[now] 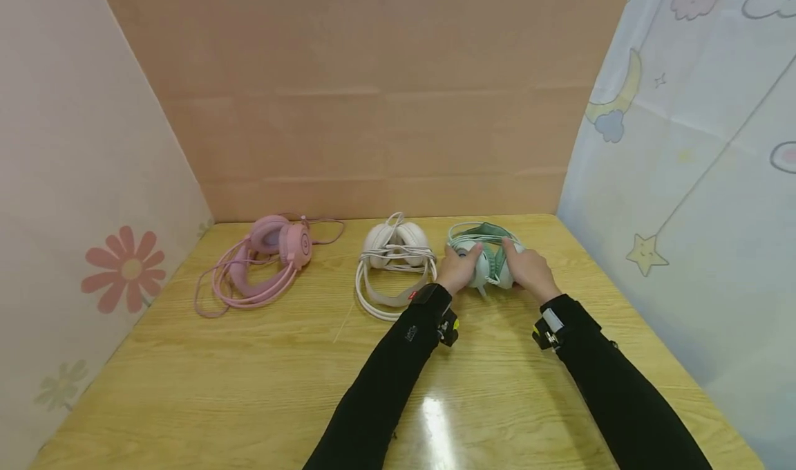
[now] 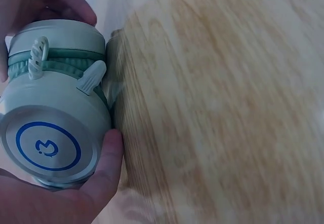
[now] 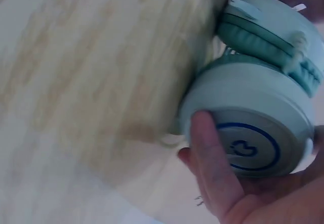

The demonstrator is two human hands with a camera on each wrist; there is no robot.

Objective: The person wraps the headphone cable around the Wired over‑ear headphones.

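At the right end of the row, pale green and white headphones (image 1: 481,274) are held between both hands near the table's back edge. My left hand (image 1: 457,269) grips the left ear cup, its thumb lying along the logo-marked outer face (image 2: 48,146) in the left wrist view. Around the other cup curl the fingers of my right hand (image 1: 532,274); in the right wrist view its thumb presses that cup's face (image 3: 248,145). Green cushions face each other between the cups, and a small microphone stub (image 2: 92,77) sticks out. A pale cable lies looped over the headband behind.
White headphones (image 1: 412,236) with a bundled cable lie just left of my left hand. Pink headphones (image 1: 296,245) with loose cable loops lie farther left. A brown panel (image 1: 385,138) closes off the back, with patterned walls on both sides of the wooden table (image 1: 249,387).
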